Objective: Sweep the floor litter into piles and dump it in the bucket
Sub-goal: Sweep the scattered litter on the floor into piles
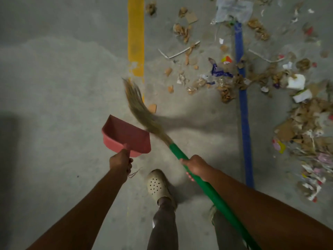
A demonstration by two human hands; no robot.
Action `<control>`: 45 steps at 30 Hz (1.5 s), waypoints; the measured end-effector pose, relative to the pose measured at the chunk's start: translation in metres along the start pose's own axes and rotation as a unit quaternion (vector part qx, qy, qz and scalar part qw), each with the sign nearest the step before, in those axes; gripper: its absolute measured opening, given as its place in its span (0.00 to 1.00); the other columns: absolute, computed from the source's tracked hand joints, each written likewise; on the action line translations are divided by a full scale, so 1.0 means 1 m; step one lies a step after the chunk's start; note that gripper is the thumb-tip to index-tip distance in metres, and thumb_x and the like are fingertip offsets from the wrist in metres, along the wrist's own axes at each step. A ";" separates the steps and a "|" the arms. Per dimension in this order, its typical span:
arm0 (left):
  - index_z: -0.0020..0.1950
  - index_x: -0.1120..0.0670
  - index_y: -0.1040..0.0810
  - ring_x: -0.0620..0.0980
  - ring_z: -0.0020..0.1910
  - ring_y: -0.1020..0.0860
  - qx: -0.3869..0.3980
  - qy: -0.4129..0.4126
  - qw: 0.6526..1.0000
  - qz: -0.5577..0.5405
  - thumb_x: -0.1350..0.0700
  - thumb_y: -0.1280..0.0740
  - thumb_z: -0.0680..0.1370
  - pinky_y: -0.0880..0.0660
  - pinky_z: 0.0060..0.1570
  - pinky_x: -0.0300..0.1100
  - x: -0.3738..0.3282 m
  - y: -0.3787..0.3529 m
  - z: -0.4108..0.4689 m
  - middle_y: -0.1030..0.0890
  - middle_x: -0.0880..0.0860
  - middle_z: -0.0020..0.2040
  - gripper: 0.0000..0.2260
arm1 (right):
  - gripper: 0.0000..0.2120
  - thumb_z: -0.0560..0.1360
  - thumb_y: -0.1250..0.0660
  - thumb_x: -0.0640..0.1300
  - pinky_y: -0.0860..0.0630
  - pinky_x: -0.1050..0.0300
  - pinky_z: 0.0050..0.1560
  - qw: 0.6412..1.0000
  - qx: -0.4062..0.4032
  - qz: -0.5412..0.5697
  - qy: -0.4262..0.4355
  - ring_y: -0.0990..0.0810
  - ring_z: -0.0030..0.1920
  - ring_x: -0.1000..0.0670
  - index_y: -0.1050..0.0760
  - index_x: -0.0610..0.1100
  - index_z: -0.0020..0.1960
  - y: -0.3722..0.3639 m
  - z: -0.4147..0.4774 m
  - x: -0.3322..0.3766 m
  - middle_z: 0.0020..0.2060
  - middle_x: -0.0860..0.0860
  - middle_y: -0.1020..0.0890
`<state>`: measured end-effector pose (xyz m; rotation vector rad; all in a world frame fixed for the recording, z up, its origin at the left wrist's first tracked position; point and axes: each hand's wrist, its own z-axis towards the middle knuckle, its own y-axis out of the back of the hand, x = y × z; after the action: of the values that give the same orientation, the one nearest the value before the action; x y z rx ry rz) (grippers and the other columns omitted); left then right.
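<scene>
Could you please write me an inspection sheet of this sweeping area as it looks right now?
Surface: grey concrete floor, dusty, marked with a yellow stripe and a blue stripe.
Job's things: pink dustpan, no litter seen in it; broom with green handle, bristles blurred near the yellow stripe; bucket not in view.
Clutter: litter of paper, cardboard scraps and wrappers scattered around the blue stripe; denser pile at the right edge.
Grippers: left hand grips the dustpan handle; right hand grips the broom handle.
Cables: nothing seen.
Surroundings: the person's legs and a pale perforated shoe; dark shadow at the left edge.
</scene>
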<state>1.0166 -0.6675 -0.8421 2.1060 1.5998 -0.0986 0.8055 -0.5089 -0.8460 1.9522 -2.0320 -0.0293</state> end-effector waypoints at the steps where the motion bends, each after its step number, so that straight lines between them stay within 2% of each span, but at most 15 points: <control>1: 0.44 0.60 0.25 0.48 0.23 0.35 0.005 0.000 1.000 -0.004 0.45 0.31 0.78 0.40 0.23 0.37 -0.002 0.000 0.002 0.25 0.57 0.35 0.17 | 0.19 0.81 0.35 0.52 0.27 0.58 0.25 1.000 -0.019 0.018 -0.007 0.26 0.22 0.50 0.26 0.35 0.45 0.006 0.004 -0.002 0.29 0.44 0.22; 5: 0.43 0.59 0.25 0.46 0.22 0.35 0.037 -0.004 0.999 -0.012 0.45 0.30 0.78 0.40 0.23 0.37 -0.013 -0.004 0.006 0.25 0.56 0.35 0.17 | 0.22 0.82 0.36 0.53 0.26 0.54 0.27 0.981 -0.139 0.130 -0.037 0.26 0.23 0.47 0.25 0.34 0.41 0.031 0.016 -0.012 0.27 0.43 0.23; 9: 0.41 0.58 0.25 0.47 0.23 0.36 0.065 -0.014 0.998 -0.006 0.45 0.29 0.77 0.40 0.22 0.38 -0.025 -0.016 0.005 0.26 0.56 0.34 0.17 | 0.24 0.83 0.39 0.55 0.26 0.54 0.29 0.937 -0.251 0.235 -0.058 0.25 0.25 0.45 0.25 0.35 0.40 0.042 0.010 -0.012 0.28 0.43 0.23; 11: 0.41 0.58 0.25 0.47 0.23 0.35 0.065 -0.019 0.998 0.001 0.44 0.29 0.77 0.39 0.23 0.39 -0.029 -0.024 0.003 0.25 0.56 0.34 0.18 | 0.24 0.83 0.40 0.55 0.26 0.53 0.29 0.916 -0.274 0.292 -0.040 0.25 0.24 0.45 0.25 0.36 0.40 0.041 0.005 -0.011 0.27 0.43 0.23; 14: 0.43 0.60 0.24 0.47 0.23 0.36 0.061 -0.023 0.998 0.016 0.44 0.30 0.77 0.40 0.25 0.39 -0.033 -0.039 -0.001 0.25 0.57 0.35 0.18 | 0.22 0.82 0.40 0.56 0.27 0.54 0.29 0.904 -0.257 0.342 0.000 0.26 0.24 0.47 0.26 0.39 0.41 0.031 -0.005 -0.013 0.27 0.46 0.24; 18: 0.44 0.60 0.24 0.47 0.23 0.36 0.055 -0.029 0.997 0.040 0.44 0.30 0.77 0.40 0.24 0.37 -0.037 -0.063 -0.006 0.25 0.57 0.35 0.18 | 0.18 0.82 0.38 0.55 0.29 0.59 0.26 0.932 -0.184 0.311 0.032 0.27 0.23 0.50 0.28 0.42 0.40 0.021 -0.011 -0.012 0.26 0.49 0.25; 22: 0.44 0.59 0.25 0.47 0.23 0.36 0.052 -0.042 0.996 0.053 0.44 0.30 0.78 0.41 0.22 0.35 -0.043 -0.094 -0.015 0.25 0.57 0.35 0.18 | 0.19 0.80 0.34 0.56 0.28 0.59 0.24 0.965 -0.103 0.241 -0.017 0.26 0.22 0.50 0.24 0.38 0.44 0.044 0.015 -0.018 0.28 0.46 0.22; 25: 0.44 0.59 0.25 0.47 0.22 0.37 0.062 -0.054 0.995 0.063 0.45 0.31 0.79 0.42 0.22 0.34 -0.050 -0.122 -0.026 0.26 0.57 0.35 0.17 | 0.20 0.79 0.33 0.55 0.29 0.60 0.24 0.959 -0.082 0.265 -0.064 0.26 0.22 0.49 0.24 0.36 0.45 0.080 0.039 -0.034 0.28 0.45 0.22; 28: 0.45 0.59 0.25 0.47 0.22 0.37 0.069 -0.063 0.992 0.088 0.46 0.32 0.80 0.42 0.22 0.35 -0.057 -0.154 -0.039 0.25 0.58 0.36 0.15 | 0.19 0.80 0.33 0.53 0.30 0.61 0.22 0.912 -0.106 0.386 -0.090 0.27 0.21 0.48 0.26 0.36 0.41 0.130 0.054 -0.061 0.25 0.44 0.24; 30: 0.46 0.59 0.25 0.47 0.23 0.38 0.073 -0.067 0.990 0.102 0.48 0.34 0.80 0.42 0.22 0.35 -0.061 -0.178 -0.047 0.25 0.58 0.36 0.14 | 0.18 0.80 0.33 0.52 0.27 0.57 0.26 0.874 -0.151 0.450 -0.106 0.27 0.23 0.47 0.25 0.36 0.43 0.165 0.059 -0.081 0.26 0.43 0.24; 33: 0.45 0.59 0.26 0.47 0.22 0.38 0.089 -0.076 0.987 0.113 0.50 0.35 0.81 0.43 0.20 0.35 -0.065 -0.215 -0.061 0.26 0.58 0.37 0.13 | 0.21 0.80 0.35 0.56 0.21 0.47 0.37 0.843 -0.249 0.464 -0.113 0.24 0.28 0.45 0.23 0.37 0.42 0.205 0.055 -0.109 0.30 0.42 0.21; 37: 0.43 0.59 0.26 0.46 0.21 0.39 0.119 -0.079 0.981 0.130 0.50 0.34 0.80 0.44 0.21 0.34 -0.065 -0.256 -0.080 0.26 0.57 0.36 0.13 | 0.20 0.82 0.37 0.54 0.26 0.49 0.34 0.801 -0.314 0.508 -0.050 0.25 0.26 0.45 0.26 0.40 0.39 0.236 0.031 -0.129 0.27 0.43 0.24; 39: 0.43 0.58 0.26 0.45 0.20 0.39 0.133 -0.080 0.978 0.136 0.50 0.34 0.80 0.44 0.21 0.34 -0.064 -0.273 -0.089 0.27 0.57 0.36 0.12 | 0.19 0.81 0.37 0.54 0.26 0.48 0.34 0.804 -0.315 0.505 -0.024 0.25 0.27 0.45 0.26 0.41 0.39 0.239 0.020 -0.132 0.28 0.43 0.24; 41: 0.42 0.57 0.26 0.44 0.18 0.39 0.140 -0.081 0.976 0.144 0.51 0.34 0.81 0.45 0.21 0.33 -0.063 -0.288 -0.097 0.27 0.57 0.36 0.12 | 0.19 0.80 0.37 0.56 0.25 0.47 0.34 0.821 -0.309 0.480 -0.006 0.24 0.28 0.45 0.25 0.41 0.40 0.236 0.010 -0.131 0.29 0.43 0.23; 45: 0.43 0.57 0.26 0.45 0.19 0.39 0.145 -0.085 0.971 0.169 0.52 0.35 0.81 0.45 0.22 0.34 -0.063 -0.312 -0.102 0.26 0.57 0.35 0.11 | 0.17 0.82 0.38 0.53 0.26 0.56 0.27 0.870 -0.238 0.432 0.016 0.25 0.24 0.49 0.25 0.41 0.43 0.230 0.005 -0.115 0.28 0.46 0.23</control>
<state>0.6858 -0.6203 -0.8358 2.4856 1.1659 -0.4060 0.5830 -0.3829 -0.8210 0.6568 -2.3920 -0.2569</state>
